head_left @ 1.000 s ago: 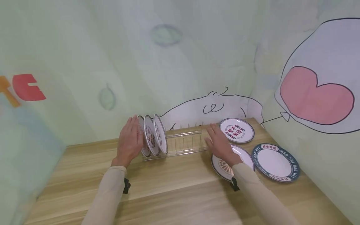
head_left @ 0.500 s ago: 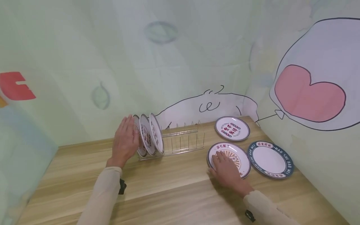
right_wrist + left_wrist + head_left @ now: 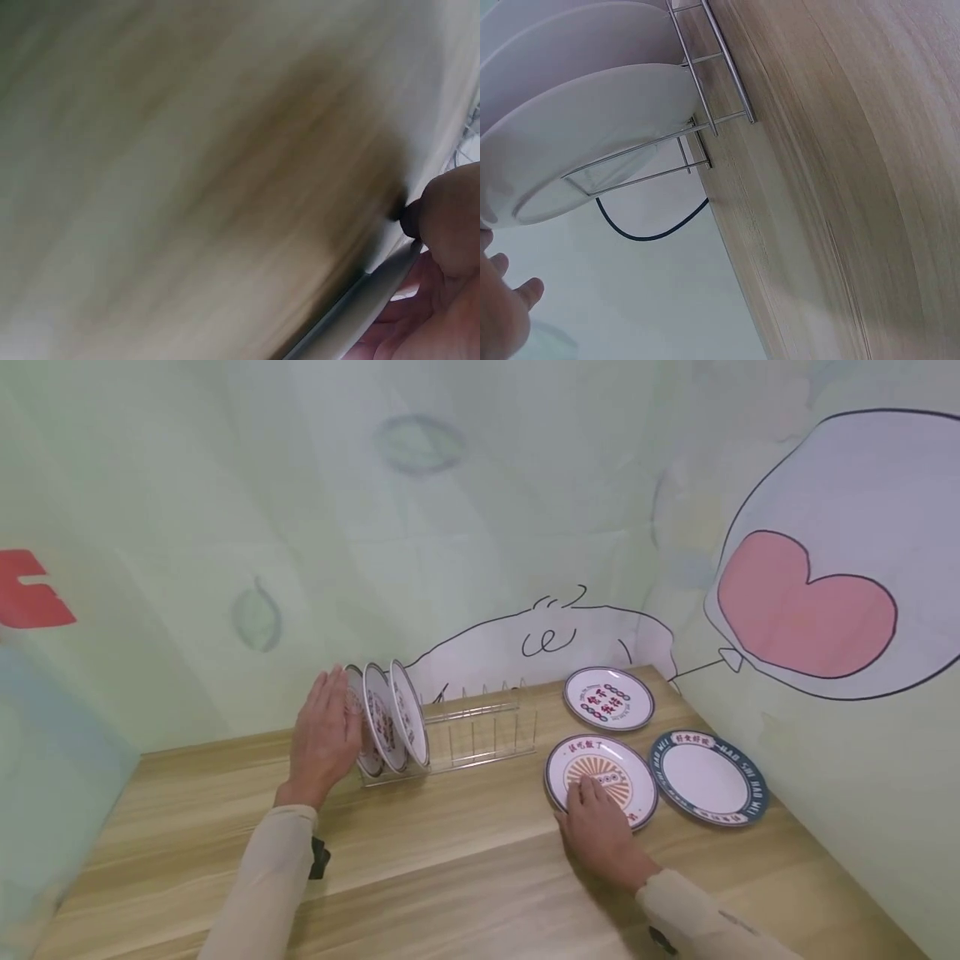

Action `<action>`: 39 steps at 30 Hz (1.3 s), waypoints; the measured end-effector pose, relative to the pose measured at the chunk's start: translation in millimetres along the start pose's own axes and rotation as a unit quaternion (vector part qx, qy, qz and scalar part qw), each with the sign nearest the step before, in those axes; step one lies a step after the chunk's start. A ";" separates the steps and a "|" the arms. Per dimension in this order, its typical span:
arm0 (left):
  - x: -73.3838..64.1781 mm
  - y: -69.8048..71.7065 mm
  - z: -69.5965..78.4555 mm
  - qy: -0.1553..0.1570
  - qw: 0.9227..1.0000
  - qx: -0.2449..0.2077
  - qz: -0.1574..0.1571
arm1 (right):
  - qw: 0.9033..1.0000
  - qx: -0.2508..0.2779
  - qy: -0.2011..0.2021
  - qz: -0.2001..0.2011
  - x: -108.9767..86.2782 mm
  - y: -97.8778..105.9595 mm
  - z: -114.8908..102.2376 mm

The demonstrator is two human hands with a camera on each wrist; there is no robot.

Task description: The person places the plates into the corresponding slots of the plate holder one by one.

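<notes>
While the left hand [image 3: 321, 739] stands at the left end of the one wire rack [image 3: 483, 761], the right hand [image 3: 603, 839] is down at a plate on the tabletop [image 3: 450, 839]. I count six plates altogether: three propped on edge in the rack and three lying on the wood. Of the racked ones, the left plate [image 3: 592, 135] turns its white back toward the left hand, the middle plate [image 3: 384, 722] comes next, and the right plate [image 3: 410, 714] follows, all bunched at the left end. Of those lying down, the sunburst plate [image 3: 602, 767] is nearest the person, the red-lettered plate [image 3: 609, 699] is behind it, and the blue-rimmed plate [image 3: 707, 779] is close on its right.

The sunburst plate sits directly under the right hand's fingers, to the right of the rack. Those fingers lie over its near part with the thumb at the rim; seen from the right wrist, the rim runs between thumb and fingers, pinched there. The left hand's fingers are straight and close together in the head view, alongside the left plate. In the left wrist view their tips come up to its rim, touching or very nearly; I can't tell which.
</notes>
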State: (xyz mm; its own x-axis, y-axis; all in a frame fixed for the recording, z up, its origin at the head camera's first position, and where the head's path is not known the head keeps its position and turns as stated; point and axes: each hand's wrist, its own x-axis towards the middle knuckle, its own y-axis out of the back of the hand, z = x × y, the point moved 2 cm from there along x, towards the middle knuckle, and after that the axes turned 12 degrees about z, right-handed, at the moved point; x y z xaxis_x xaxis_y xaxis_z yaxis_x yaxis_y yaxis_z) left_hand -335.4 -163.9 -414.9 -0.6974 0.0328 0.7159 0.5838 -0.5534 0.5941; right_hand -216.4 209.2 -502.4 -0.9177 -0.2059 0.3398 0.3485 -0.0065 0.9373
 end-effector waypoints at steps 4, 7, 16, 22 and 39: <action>-0.6 0.1 -2.0 0.005 1.000 -0.001 -0.001 | 0.998 -0.054 0.035 0.019 3.0 -0.3 -2.5; -1.0 -0.8 -2.3 0.006 1.000 -0.004 -0.002 | 0.986 -0.137 0.087 0.030 5.5 -1.1 -7.4; -4.1 -8.0 -3.8 0.011 1.000 -0.008 -0.017 | 0.973 -0.197 0.120 0.028 2.1 -10.1 -12.4; -2.6 -8.2 -6.3 0.000 1.000 -0.019 0.009 | 0.989 -0.091 0.108 0.042 -8.6 -3.5 -1.2; -0.4 -7.0 -4.7 0.009 1.000 -0.025 0.015 | 0.914 0.040 0.195 0.353 -5.1 23.0 22.3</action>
State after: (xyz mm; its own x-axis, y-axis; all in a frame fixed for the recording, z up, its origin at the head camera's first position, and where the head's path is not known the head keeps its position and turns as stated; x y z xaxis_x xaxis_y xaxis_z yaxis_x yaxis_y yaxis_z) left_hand -341.1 -163.9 -421.1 -0.6878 0.0015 0.7259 0.5832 -0.5943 0.5538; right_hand -207.9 231.9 -480.8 -0.3266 -0.4640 0.8234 0.7986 0.3305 0.5030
